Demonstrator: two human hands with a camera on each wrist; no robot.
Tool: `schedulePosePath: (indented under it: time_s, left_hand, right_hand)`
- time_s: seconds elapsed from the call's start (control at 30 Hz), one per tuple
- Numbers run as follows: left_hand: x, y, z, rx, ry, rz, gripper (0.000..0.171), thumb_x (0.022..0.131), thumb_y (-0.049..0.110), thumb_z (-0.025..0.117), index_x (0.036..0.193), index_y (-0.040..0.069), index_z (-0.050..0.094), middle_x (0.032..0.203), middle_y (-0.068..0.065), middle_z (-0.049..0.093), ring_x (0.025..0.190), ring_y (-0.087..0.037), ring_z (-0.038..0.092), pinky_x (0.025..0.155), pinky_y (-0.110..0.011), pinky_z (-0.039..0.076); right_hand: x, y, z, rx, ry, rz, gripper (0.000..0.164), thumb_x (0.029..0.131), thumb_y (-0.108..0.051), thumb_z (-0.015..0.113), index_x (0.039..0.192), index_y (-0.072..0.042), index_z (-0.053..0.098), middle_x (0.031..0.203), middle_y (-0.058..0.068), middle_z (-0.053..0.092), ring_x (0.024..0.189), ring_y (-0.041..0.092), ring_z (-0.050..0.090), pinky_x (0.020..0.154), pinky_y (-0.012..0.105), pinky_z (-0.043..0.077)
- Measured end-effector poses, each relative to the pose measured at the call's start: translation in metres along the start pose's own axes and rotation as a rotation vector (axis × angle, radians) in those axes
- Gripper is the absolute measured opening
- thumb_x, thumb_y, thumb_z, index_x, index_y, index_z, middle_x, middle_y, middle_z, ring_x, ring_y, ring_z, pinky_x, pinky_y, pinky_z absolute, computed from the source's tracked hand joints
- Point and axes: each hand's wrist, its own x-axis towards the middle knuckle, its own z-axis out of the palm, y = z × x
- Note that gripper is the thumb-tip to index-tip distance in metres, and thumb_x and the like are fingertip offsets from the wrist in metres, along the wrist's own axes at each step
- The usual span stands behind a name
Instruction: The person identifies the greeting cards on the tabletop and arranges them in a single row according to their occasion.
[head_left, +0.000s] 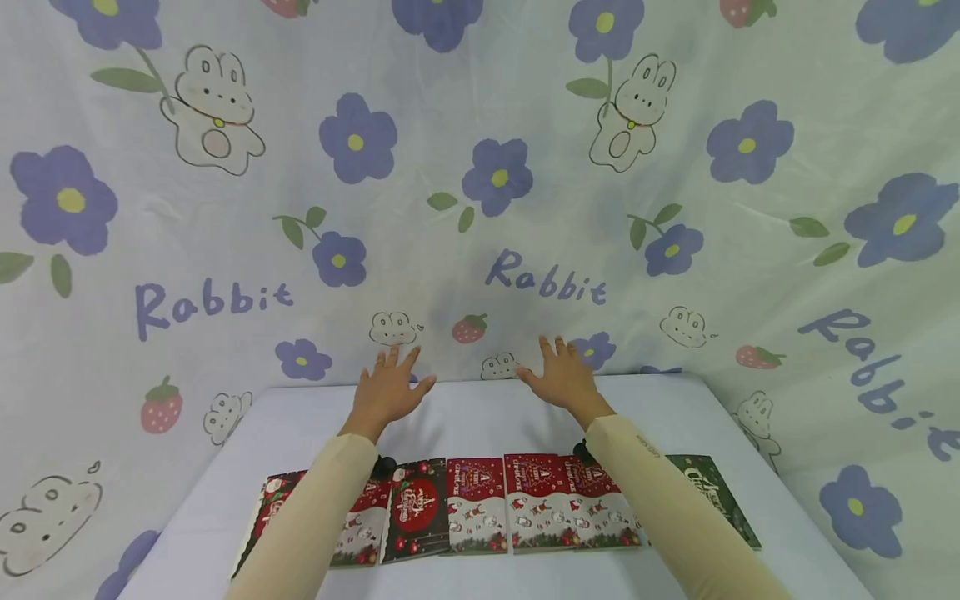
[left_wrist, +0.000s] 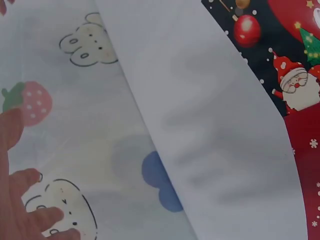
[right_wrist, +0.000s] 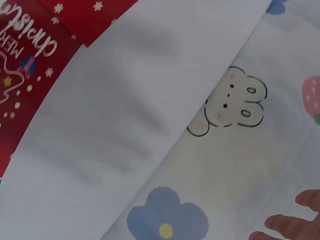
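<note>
Both hands hold nothing, raised over the far part of the white table (head_left: 465, 417) with fingers spread. My left hand (head_left: 387, 392) is left of centre, and my right hand (head_left: 564, 379) is to its right. Below them, nearer me, lies a row of Christmas booklets: a red and white one (head_left: 477, 507) in the middle, a dark one with a red circle (head_left: 415, 508) to its left, two overlapping red ones (head_left: 538, 502) to its right, and a green one (head_left: 712, 492) at the right end. My sleeves hide parts of the row. The left wrist view shows the left fingers (left_wrist: 42, 220) apart.
A hanging cloth (head_left: 420, 233) printed with rabbits, purple flowers and strawberries stands behind the table and along its sides. The table's far edge meets this cloth just beyond the hands. Small black objects show at both wrists.
</note>
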Motion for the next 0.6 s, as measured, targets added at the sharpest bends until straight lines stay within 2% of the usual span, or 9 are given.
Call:
schedulePosePath:
  time_s: [0.2, 0.4, 0.6]
  left_hand:
    - [-0.004, -0.007, 0.003, -0.009, -0.003, -0.01, 0.079, 0.105, 0.057, 0.051, 0.166, 0.011, 0.031, 0.169, -0.029, 0.021, 0.153, -0.053, 0.02, 0.118, -0.074, 0.021]
    - [-0.01, -0.014, 0.001, -0.02, 0.007, -0.023, 0.079, 0.105, 0.056, 0.053, 0.164, 0.007, 0.034, 0.167, -0.03, 0.026, 0.152, -0.053, 0.026, 0.116, -0.073, 0.026]
    - [-0.018, -0.023, 0.002, -0.034, 0.023, -0.021, 0.079, 0.105, 0.057, 0.052, 0.163, 0.006, 0.035, 0.166, -0.031, 0.029, 0.15, -0.055, 0.029, 0.115, -0.074, 0.029]
  right_hand:
    - [-0.001, -0.012, 0.01, 0.049, 0.024, -0.031, 0.091, 0.103, -0.061, 0.054, 0.165, -0.001, 0.027, 0.168, 0.03, 0.025, 0.154, 0.052, 0.022, 0.113, 0.074, 0.032]
    - [-0.003, -0.03, 0.017, 0.071, 0.034, -0.061, 0.093, 0.102, -0.061, 0.056, 0.163, 0.003, 0.028, 0.167, 0.029, 0.027, 0.154, 0.048, 0.026, 0.118, 0.064, 0.034]
    - [-0.006, -0.05, 0.027, 0.075, 0.037, -0.09, 0.094, 0.101, -0.063, 0.056, 0.161, 0.005, 0.031, 0.166, 0.028, 0.031, 0.152, 0.045, 0.032, 0.117, 0.059, 0.038]
